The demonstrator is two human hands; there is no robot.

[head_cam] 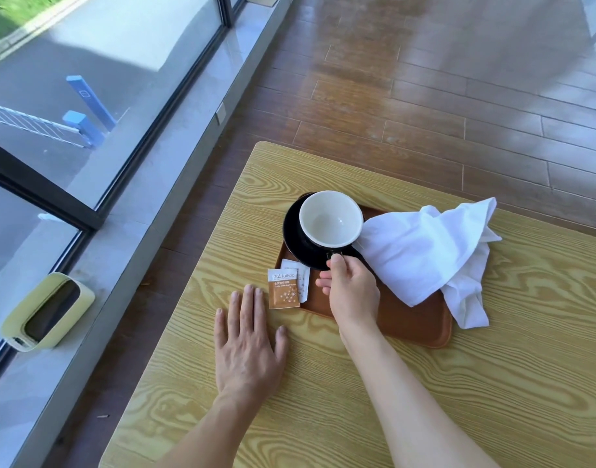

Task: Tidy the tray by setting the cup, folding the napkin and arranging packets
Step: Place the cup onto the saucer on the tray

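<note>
The cup [331, 218] is held by its handle in the right hand [352, 292]. The left hand [247, 342] is laid flat, fingers spread, on the bench [492, 383], just beside the packets [284, 288].

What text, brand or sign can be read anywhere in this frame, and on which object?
"太古 taikoo": top band of the brown sugar packet.
Smaller lines beneath it on that packet: too small to read.
White packet behind it: faint print, unreadable.
Blue post outside the window: a small white emblem, no legible text.
Cup, napkin, tray: no text.
</note>
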